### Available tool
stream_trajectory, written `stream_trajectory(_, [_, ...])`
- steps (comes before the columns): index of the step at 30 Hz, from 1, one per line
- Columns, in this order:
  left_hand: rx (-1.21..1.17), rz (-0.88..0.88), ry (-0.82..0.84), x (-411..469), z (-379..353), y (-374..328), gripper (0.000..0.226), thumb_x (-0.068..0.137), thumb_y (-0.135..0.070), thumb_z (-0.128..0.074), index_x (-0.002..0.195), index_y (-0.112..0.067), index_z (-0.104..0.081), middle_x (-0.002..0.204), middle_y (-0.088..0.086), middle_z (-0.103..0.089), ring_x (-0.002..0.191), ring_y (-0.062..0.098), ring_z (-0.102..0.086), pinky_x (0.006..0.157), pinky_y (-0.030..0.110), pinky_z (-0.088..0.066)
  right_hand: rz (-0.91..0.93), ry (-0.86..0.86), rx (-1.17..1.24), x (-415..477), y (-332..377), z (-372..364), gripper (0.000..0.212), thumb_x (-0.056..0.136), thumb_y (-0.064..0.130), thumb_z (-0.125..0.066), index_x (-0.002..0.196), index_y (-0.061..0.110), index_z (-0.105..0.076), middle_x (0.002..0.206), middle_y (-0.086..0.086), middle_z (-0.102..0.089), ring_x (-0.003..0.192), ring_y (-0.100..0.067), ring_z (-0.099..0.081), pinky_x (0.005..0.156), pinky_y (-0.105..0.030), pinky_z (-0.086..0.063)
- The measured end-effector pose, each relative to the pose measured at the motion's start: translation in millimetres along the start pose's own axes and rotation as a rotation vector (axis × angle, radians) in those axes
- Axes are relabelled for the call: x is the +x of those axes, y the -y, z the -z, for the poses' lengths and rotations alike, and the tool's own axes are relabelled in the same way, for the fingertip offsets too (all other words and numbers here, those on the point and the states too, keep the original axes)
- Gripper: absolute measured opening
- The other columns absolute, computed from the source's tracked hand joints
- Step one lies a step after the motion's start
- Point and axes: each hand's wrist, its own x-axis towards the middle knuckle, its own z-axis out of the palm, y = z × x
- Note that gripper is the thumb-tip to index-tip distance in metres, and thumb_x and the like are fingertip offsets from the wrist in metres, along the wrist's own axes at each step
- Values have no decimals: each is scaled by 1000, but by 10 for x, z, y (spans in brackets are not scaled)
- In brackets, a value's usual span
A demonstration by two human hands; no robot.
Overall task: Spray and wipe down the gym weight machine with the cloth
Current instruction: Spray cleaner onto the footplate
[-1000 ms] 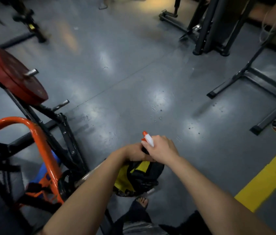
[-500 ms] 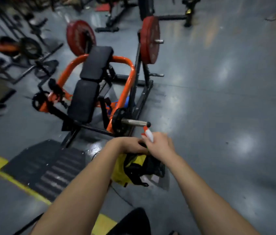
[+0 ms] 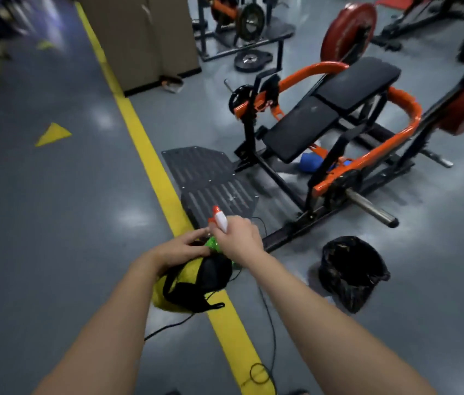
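Your right hand [image 3: 242, 240] grips the spray bottle [image 3: 220, 220], your left hand [image 3: 181, 249] clutches the yellow cloth [image 3: 162, 292]; a black-bagged bin [image 3: 353, 269] sits near the weight machine [image 3: 324, 115].

Left hand [image 3: 181, 249] beside right hand [image 3: 242, 238]

No legible text or numbers anywhere, only a yellow floor triangle [image 3: 52, 134].

The weight machine [image 3: 330, 118] stands on the floor [image 3: 54, 223] ahead right, its footplate [image 3: 210, 178] between it and the floor line [image 3: 153, 161], a bin [image 3: 353, 269] near its closest rail, a cabinet [image 3: 145, 38] behind left, and over the line the spray bottle [image 3: 220, 220] in the right hand [image 3: 240, 238] beside the cloth [image 3: 162, 295] in the left hand [image 3: 181, 249].
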Motion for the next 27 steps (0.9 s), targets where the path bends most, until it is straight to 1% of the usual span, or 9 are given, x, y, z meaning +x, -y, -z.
stream_trajectory(3, [-118,80,-13,-407,575,762,54,97,-23,-69,145,-38,-48,129,-8,-65,105,-5,-65,89,11,-48,20,50,17,-10,530,-688,40,102,50,-50,88,14,-62,102,-18,-70,99,-40,-63,72,-39,-40])
stream_trajectory(6, [-243,179,-24,-978,1226,1481,59,81,-40,-81,136,-45,-60,130,-7,-70,113,13,-70,100,31,-53,12,96,-13,-52,1094,-1412,43,102,52,-49,86,13,-59,101,-20,-68,97,-42,-63,68,-38,-37])
stream_trajectory(8, [-271,196,-33,-1333,1619,1877,73,60,-51,-92,129,-44,-66,119,-10,-75,109,12,-72,89,28,-56,10,112,-38,-50,1474,-1863,46,102,51,-49,96,9,-65,105,-20,-68,99,-43,-62,69,-38,-38])
stream_trajectory(10, [-251,245,-52,-1562,1932,2242,62,74,-42,-87,131,-43,-63,110,-12,-77,104,9,-72,86,24,-56,-11,118,-24,-34,1804,-2262,49,102,50,-49,102,6,-68,106,-21,-69,100,-42,-63,70,-38,-39])
stream_trajectory(13, [-101,255,-81,-1602,2128,2462,76,72,-52,-88,138,-55,-52,127,-10,-69,119,8,-63,110,32,-46,-60,61,57,22,2069,-2618,46,100,51,-52,92,9,-70,98,-19,-71,96,-41,-65,73,-40,-48])
stream_trajectory(15, [-74,202,-14,-1491,2170,2496,92,67,-51,-92,146,-54,-44,134,-11,-65,127,9,-57,116,36,-40,-94,9,85,107,2178,-2696,46,99,52,-54,91,9,-71,95,-18,-72,94,-39,-66,74,-40,-51])
stream_trajectory(19, [-114,71,19,-1146,2064,2343,75,83,-21,-86,139,-44,-43,129,-11,-62,120,4,-58,106,28,-46,-147,-91,79,343,2166,-2571,48,97,52,-52,94,9,-73,94,-12,-74,91,-38,-66,71,-36,-47])
stream_trajectory(21, [-151,48,4,-938,2042,2282,70,83,-22,-85,135,-41,-42,122,-8,-61,109,-1,-58,94,22,-49,-182,-117,111,496,2070,-2501,50,91,57,-49,90,14,-74,89,-4,-75,87,-33,-68,78,-41,-55])
stream_trajectory(27, [-250,58,39,-255,2253,2182,69,73,-36,-90,128,-43,-50,128,5,-65,113,18,-66,98,35,-54,-62,-60,527,1055,1795,-2217,42,84,57,-73,118,34,-62,103,4,-75,97,-15,-71,92,-45,-58])
